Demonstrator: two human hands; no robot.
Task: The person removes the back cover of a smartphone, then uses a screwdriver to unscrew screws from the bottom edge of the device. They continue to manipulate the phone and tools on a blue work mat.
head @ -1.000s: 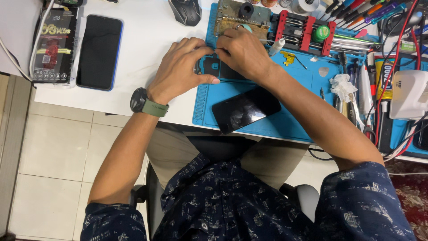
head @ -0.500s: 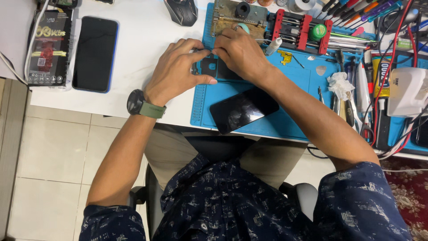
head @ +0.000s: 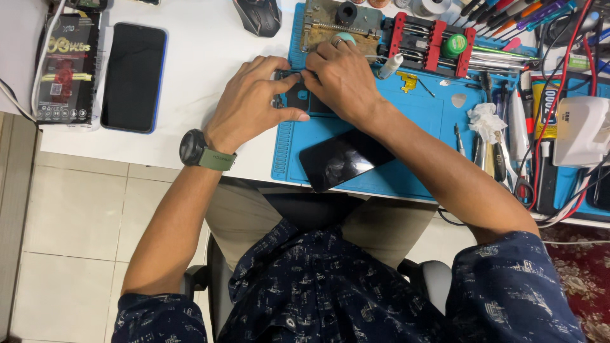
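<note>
Black and partly hidden under my fingers, the small dark phone body [head: 298, 98] sits at the upper left edge of the blue silicone work mat [head: 413, 136], and my left hand [head: 251, 105] curls around its left side with the thumb pressed along its lower edge while my right hand [head: 343, 79] bears down on its top with fingers bent close, so both hands grip it. Judging by the separated glossy black screen panel [head: 343, 159] lying just below on the mat, the opening is done, though how much inside work is left I cannot tell. Farther out, a blue-edged smartphone [head: 133, 76] and a black printed box [head: 67, 67] lie on the white table [head: 203, 57], well apart from me, a black computer mouse [head: 257, 16] rests above my left hand, and the red-clamped metal holding jig [head: 394, 38] crowds just beyond my right knuckles.
</note>
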